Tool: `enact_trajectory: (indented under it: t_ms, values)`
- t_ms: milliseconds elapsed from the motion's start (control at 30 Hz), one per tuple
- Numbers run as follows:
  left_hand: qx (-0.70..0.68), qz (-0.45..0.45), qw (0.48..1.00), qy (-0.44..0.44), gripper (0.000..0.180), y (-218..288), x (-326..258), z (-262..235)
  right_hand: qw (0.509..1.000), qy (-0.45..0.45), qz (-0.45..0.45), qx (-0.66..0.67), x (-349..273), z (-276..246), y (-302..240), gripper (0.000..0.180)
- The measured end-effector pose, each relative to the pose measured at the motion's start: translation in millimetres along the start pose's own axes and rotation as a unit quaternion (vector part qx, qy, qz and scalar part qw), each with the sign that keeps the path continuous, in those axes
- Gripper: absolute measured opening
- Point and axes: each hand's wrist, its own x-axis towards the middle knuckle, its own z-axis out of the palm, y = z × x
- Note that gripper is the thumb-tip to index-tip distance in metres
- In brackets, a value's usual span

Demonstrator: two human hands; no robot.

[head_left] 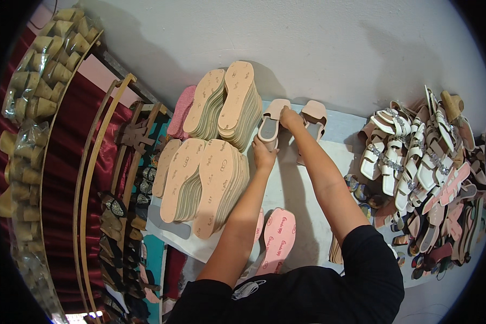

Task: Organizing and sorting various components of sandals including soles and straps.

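Two pale pink open-toe sandals with wide front straps are at the far side of the table, toes toward the wall. My left hand [264, 154] is closed round the heel end of the left sandal [269, 129]. At the right edge of that sandal's strap, my right hand [291, 120] is closed, its fingertips partly hidden. The other sandal [314, 112] sits just to the right, its rear part covered by my right forearm. Left of my hands stand tall stacks of beige insoles [238, 89], close to the held sandal.
Pink printed insoles [279, 237] lie near my body on the pale tabletop [286, 197]. White strappy sandals [386, 156] are heaped on the right. A pink fuzzy piece [182, 110] stands behind the stacks. Shelves with wooden heel blocks [40, 102] fill the left, and a wall [318, 48] rises behind.
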Motion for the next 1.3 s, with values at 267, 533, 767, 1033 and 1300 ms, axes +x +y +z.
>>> enact_trajectory:
  t_ms: [267, 533, 767, 1033, 1300]
  values:
    - [0.021, -0.177, 0.984, 0.011, 0.131, 42, -26, -1, 0.953, 0.204, -0.133, 0.181, -65, -33, -1, 0.039]
    - [0.041, 0.126, 0.987, 0.086, 0.114, 76, -71, 13, 0.850, 0.323, 0.024, 0.416, -97, -24, 85, 0.049]
    - [-0.094, 0.242, 0.954, -0.147, 0.116, 61, -55, 26, 0.804, 0.067, 0.137, 0.575, -106, -17, 92, 0.091]
    - [-0.132, 0.127, 0.967, -0.175, 0.088, 55, -50, 42, 0.759, 0.053, 0.065, 0.646, -96, 2, 92, 0.083]
    - [-0.110, 0.175, 0.976, -0.072, 0.073, 43, -49, 52, 0.762, 0.023, 0.085, 0.642, -91, 2, 82, 0.080]
